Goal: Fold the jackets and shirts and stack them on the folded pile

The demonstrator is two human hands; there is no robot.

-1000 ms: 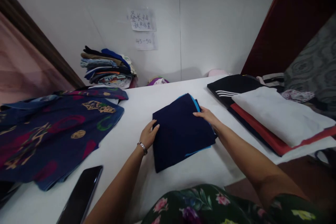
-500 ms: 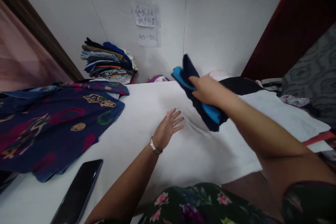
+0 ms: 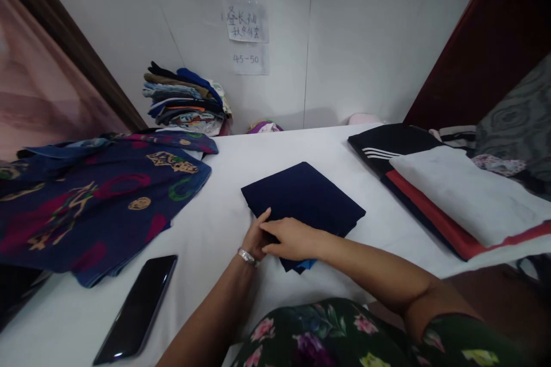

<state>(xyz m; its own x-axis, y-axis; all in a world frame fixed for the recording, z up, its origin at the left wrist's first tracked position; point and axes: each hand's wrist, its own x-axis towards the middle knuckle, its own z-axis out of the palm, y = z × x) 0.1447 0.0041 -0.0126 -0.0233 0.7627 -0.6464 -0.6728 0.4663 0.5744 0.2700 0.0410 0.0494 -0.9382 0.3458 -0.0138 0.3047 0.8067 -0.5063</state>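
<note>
A folded navy garment (image 3: 303, 192) lies flat on the white table in front of me, with a bit of bright blue cloth (image 3: 307, 265) showing at its near edge. My left hand (image 3: 257, 236), with a silver bracelet at the wrist, grips its near left edge; the thumb is up and the other fingers are mostly hidden. My right hand (image 3: 295, 239) overlaps the left hand's fingers. Dark cloth shows between its thumb and forefinger, at the same edge of the garment.
A patterned navy garment (image 3: 116, 195) is spread at the left, with a phone (image 3: 136, 307) nearer me. Folded clothes are stacked (image 3: 185, 97) at the back left. At the right lie a black garment with white stripes (image 3: 391, 140) and a white-and-red one (image 3: 469, 195). Paper notes (image 3: 248, 23) hang on the wall.
My right hand has brought the navy garment down from the air onto the table, where it lies flat. Both hands have come together at its near left edge.
</note>
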